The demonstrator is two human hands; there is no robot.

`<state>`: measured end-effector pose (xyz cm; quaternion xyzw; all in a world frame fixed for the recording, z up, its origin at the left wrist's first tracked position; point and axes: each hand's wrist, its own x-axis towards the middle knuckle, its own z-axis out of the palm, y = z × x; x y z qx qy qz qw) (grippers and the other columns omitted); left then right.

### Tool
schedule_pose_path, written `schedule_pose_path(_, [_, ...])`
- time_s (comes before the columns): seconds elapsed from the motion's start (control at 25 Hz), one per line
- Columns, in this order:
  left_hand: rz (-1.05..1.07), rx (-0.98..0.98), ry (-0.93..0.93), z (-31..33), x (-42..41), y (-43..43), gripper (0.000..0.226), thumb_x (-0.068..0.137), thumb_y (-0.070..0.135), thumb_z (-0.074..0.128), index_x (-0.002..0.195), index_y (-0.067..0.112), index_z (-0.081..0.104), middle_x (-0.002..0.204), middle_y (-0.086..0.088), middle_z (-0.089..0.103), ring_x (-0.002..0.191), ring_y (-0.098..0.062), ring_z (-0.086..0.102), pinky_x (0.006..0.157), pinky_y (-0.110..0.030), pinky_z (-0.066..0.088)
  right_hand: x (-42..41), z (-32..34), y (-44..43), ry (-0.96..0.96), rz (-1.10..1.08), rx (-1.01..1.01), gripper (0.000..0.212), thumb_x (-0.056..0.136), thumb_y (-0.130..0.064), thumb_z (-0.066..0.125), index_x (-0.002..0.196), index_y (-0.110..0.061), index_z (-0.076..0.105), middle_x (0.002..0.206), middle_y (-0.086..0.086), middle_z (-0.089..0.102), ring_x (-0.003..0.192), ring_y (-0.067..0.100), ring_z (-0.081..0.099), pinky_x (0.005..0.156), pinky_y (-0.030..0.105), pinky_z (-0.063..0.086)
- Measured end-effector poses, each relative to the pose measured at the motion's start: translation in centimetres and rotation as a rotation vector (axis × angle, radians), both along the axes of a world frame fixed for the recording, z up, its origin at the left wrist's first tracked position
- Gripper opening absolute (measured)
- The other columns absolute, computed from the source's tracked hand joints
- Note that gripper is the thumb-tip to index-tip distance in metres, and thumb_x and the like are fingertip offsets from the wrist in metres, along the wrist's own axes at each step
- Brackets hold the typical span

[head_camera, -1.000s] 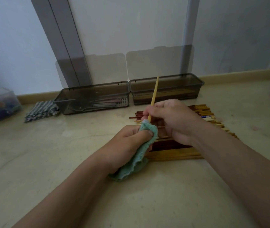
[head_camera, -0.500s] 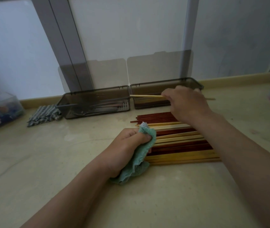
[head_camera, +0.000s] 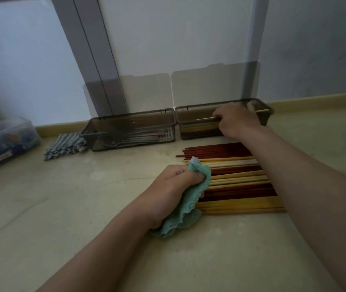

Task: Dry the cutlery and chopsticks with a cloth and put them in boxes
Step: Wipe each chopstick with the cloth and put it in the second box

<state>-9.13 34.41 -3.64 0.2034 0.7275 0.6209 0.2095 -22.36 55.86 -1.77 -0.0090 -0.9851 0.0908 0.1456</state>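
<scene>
Right hand [head_camera: 237, 121] gripping pale chopstick [head_camera: 205, 118], holding it level along chopstick box [head_camera: 189, 133] at upper right of centre, likely so it drops in lengthwise. Left hand [head_camera: 167, 186] clutching green cloth [head_camera: 189, 207] mid-frame, touching chopstick row [head_camera: 241, 182] on tabletop [head_camera: 83, 207], ready for next wipe.

R hand [head_camera: 236, 120] w/ chopstick [head_camera: 204, 118], box [head_camera: 197, 131]

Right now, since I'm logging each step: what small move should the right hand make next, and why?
Probably lower and release. The right hand holds a pale chopstick lengthwise at the rim of the right box, where other chopsticks already lie. The left hand grips the green cloth beside the row of chopsticks.
</scene>
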Motion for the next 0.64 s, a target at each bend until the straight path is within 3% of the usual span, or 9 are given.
schedule_pose_path(0.08, [0.002,0.004,0.002,-0.1,0.0,0.0,0.025,0.082,0.03,0.051,0.062,0.018,0.059,0.057,-0.001,0.053,0.052,-0.014,0.047,0.054,-0.029,0.038,0.3,0.0,0.1,-0.042,0.044,-0.057,0.043,0.092,-0.007,0.045,0.128,-0.023,0.063,0.134,0.007,0.057,0.129,0.03,0.047,0.119,0.05,0.023])
schedule_pose_path(0.2, [0.013,-0.004,0.005,-0.1,-0.1,0.0,0.025,0.082,0.031,0.051,0.063,0.016,0.058,0.057,0.0,0.053,0.052,-0.013,0.047,0.054,-0.03,0.038,1.8,0.2,0.1,-0.075,0.12,-0.113,0.054,0.091,-0.003,0.044,0.144,-0.016,0.05,0.146,0.008,0.049,0.138,0.028,0.039,0.123,0.044,0.017])
schedule_pose_path(0.28, [0.023,-0.005,0.007,-0.2,-0.1,0.0,0.026,0.082,0.032,0.052,0.062,0.017,0.059,0.057,-0.001,0.053,0.052,-0.014,0.048,0.054,-0.031,0.039,3.7,0.8,0.0,0.008,0.162,-0.179,0.057,0.09,0.0,0.046,0.146,-0.013,0.047,0.147,0.008,0.048,0.138,0.027,0.039,0.119,0.043,0.028])
schedule_pose_path(0.36, [0.042,0.002,-0.004,-0.1,0.0,0.0,0.026,0.081,0.033,0.052,0.06,0.018,0.059,0.057,-0.001,0.054,0.052,-0.014,0.049,0.055,-0.032,0.039,5.9,1.2,0.0,0.086,0.192,-0.213,0.049,0.092,-0.002,0.048,0.139,-0.014,0.054,0.135,0.006,0.054,0.126,0.023,0.049,0.108,0.041,0.042])
schedule_pose_path(0.44, [0.069,0.016,-0.023,-0.1,-0.1,0.0,0.024,0.08,0.034,0.053,0.063,0.017,0.059,0.059,-0.003,0.054,0.054,-0.016,0.05,0.056,-0.033,0.04,8.3,1.0,0.0,-0.012,0.234,-0.193,0.034,0.094,-0.012,0.052,0.125,-0.021,0.064,0.119,-0.001,0.062,0.109,0.016,0.058,0.095,0.035,0.05])
schedule_pose_path(0.56, [0.162,0.05,-0.119,-0.3,-0.6,0.2,0.026,0.072,0.042,0.059,0.066,0.018,0.067,0.064,-0.006,0.059,0.061,-0.022,0.054,0.065,-0.039,0.042,11.1,0.6,-0.6,-0.293,0.32,-0.04,0.019,0.094,-0.034,0.061,0.113,-0.032,0.065,0.107,-0.011,0.061,0.094,0.006,0.056,0.08,0.028,0.048])
schedule_pose_path(0.64, [0.227,0.101,-0.207,-0.4,-0.6,0.3,0.035,0.071,0.047,0.058,0.069,0.015,0.071,0.066,-0.008,0.062,0.06,-0.022,0.056,0.062,-0.037,0.043,11.4,0.6,-1.1,-0.333,0.349,0.031,0.017,0.093,-0.04,0.064,0.109,-0.034,0.063,0.104,-0.013,0.056,0.093,0.005,0.053,0.078,0.026,0.045])
